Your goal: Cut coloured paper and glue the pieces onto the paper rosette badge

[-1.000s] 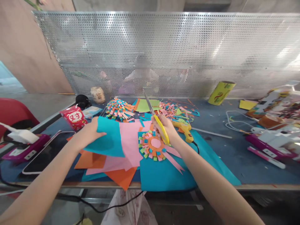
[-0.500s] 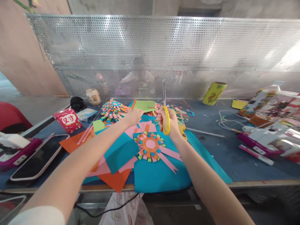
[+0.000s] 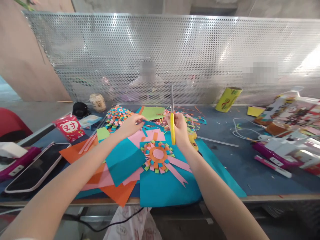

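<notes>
My right hand (image 3: 179, 128) is closed around yellow-handled scissors (image 3: 172, 123), blades pointing up and away. My left hand (image 3: 131, 124) reaches over the pile of coloured sheets toward a green paper sheet (image 3: 153, 112); its fingers are bent, thumb and forefinger near the sheet's edge, and I cannot see whether they grip it. Just below both hands lies a paper rosette (image 3: 158, 155) with an orange ring, pink centre and pink ribbon tails, on a large teal sheet (image 3: 170, 186). Pink, teal and orange sheets (image 3: 120, 166) overlap to the left.
A second fringed rosette (image 3: 117, 115), a red packet (image 3: 70, 127), a phone (image 3: 35, 171), a yellow glue gun (image 3: 192, 138), a yellow roll (image 3: 228, 98) and white cables (image 3: 245, 133) lie on the blue table. A perforated metal screen (image 3: 160, 56) stands behind; people sit beyond it.
My left hand let go of the teal sheet and moved forward and right to the green sheet. My right hand turned the scissors upright and shifted slightly left.
</notes>
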`<state>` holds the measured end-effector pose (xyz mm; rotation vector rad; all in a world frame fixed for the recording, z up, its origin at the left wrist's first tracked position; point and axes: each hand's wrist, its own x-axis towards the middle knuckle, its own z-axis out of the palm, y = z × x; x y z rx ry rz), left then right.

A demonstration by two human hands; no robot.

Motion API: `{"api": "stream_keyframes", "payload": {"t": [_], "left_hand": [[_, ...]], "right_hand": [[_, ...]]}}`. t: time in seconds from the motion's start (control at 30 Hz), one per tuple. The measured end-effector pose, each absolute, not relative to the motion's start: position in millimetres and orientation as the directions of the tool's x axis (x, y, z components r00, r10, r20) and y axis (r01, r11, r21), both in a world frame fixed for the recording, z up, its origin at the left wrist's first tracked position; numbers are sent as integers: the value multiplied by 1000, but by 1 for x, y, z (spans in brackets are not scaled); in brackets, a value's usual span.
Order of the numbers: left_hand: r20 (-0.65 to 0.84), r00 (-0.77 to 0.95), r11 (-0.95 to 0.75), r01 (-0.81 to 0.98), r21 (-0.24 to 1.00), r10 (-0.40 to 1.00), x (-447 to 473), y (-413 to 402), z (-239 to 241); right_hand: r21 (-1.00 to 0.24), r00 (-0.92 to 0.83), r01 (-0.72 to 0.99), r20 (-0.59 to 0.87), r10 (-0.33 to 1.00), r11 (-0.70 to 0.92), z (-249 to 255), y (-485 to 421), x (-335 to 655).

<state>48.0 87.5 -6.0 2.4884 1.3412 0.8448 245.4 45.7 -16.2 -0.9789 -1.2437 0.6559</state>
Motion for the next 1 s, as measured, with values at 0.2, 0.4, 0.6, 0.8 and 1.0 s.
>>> {"api": "stream_keyframes", "payload": {"t": [0.2, 0.4, 0.6, 0.8, 1.0], "left_hand": [[262, 307, -349, 275, 896, 915, 29, 29, 4], [219, 132, -218, -25, 976, 967, 24, 21, 2], [204, 65, -171, -334, 927, 977, 35, 18, -13], [111, 163, -75, -214, 974, 980, 45, 10, -25], [201, -16, -199, -235, 951, 979, 31, 17, -19]], "right_hand": [[-911, 4, -51, 410, 912, 410, -14, 37, 230], [-913, -110, -84, 407, 907, 399, -17, 24, 218], [-964, -109, -113, 252, 962, 240, -17, 17, 212], [-967, -138, -63, 254, 957, 247, -18, 11, 206], [-953, -267, 220, 148, 952, 210, -10, 4, 213]]}}
